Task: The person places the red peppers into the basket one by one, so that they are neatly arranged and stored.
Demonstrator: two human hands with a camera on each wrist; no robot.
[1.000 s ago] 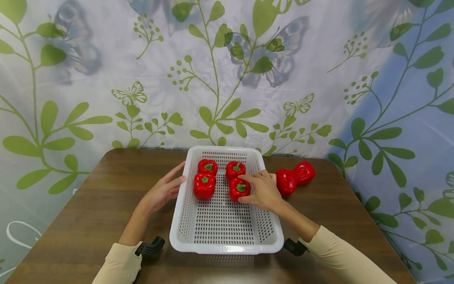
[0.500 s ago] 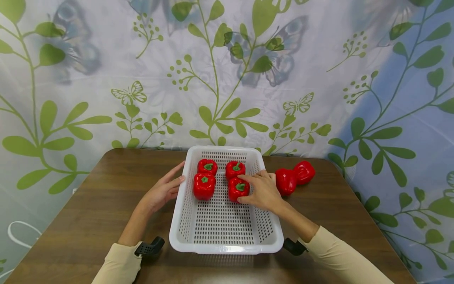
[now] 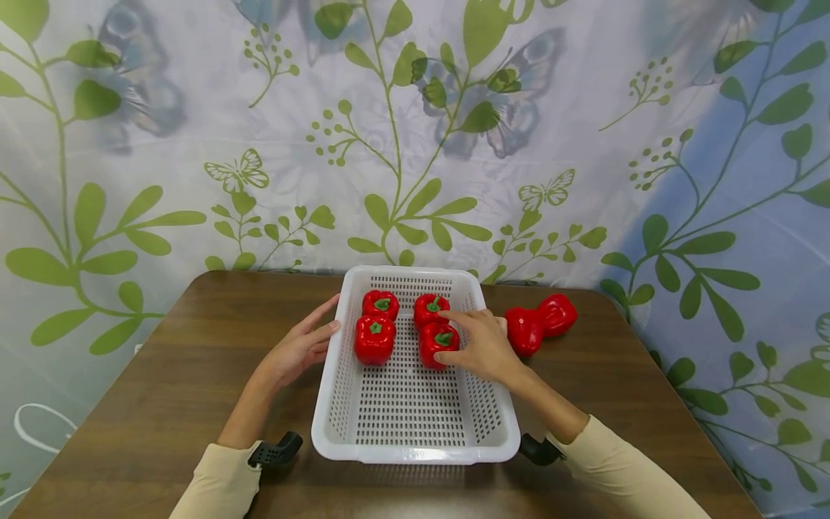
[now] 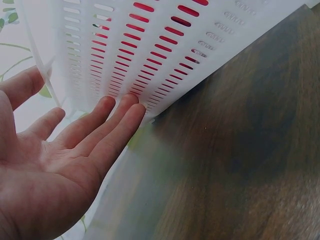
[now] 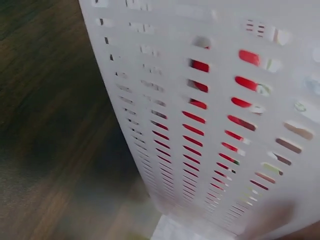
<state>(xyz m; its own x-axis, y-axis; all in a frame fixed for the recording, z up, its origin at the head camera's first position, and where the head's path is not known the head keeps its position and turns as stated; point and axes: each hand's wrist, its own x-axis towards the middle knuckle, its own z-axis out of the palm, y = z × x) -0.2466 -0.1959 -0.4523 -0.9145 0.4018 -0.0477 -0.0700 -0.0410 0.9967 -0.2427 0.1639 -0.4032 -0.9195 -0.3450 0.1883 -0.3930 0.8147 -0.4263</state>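
In the head view, a white perforated plastic basket [image 3: 415,454] contains several red bell peppers with green stems. On its left side are a back pepper [image 3: 376,297] and a nearer pepper [image 3: 374,346]; on its right, another back pepper [image 3: 424,306] and a nearer one [image 3: 433,355]. My right hand [image 3: 483,346] reaches over the right rim, with loosened fingers and thumb around that nearer right pepper. My left hand [image 3: 292,353] is spread against the basket's outer left wall; the left wrist view shows its straight fingertips [image 4: 132,107] at the slotted side.
Two more red bell peppers lie on the wooden table right of the basket: one nearer [image 3: 524,333] and one further back [image 3: 558,315]. A wall cloth with leaves and butterflies [image 3: 415,144] hangs behind the table [image 3: 194,360].
My right hand's index finger has lifted off the nearer right pepper and its grip has loosened. The pepper sits in the right column. My left hand stays at the basket.
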